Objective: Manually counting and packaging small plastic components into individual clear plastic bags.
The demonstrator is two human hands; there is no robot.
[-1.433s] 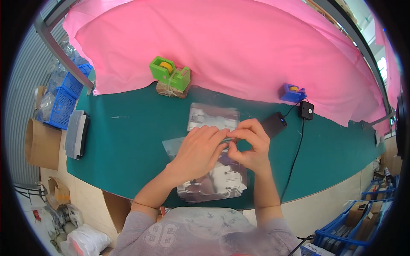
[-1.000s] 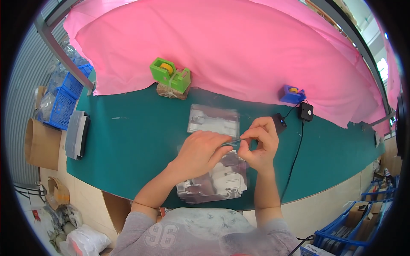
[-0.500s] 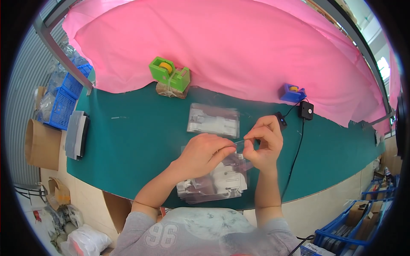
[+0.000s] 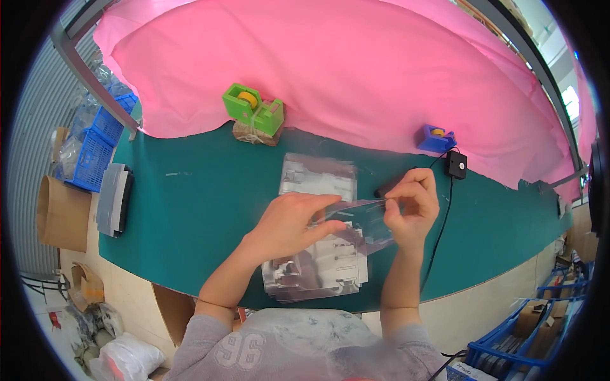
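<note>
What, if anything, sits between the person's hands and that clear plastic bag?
Nothing visible does. The left hand and the right hand both already pinch the clear plastic bag by its top edge, holding it over the stack of filled bags on the green table.

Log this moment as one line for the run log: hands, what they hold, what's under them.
left hand: pinching clear plastic bag | right hand: pinching same bag's other end | bag: lifted above stack of clear bags | surface: green table
</note>
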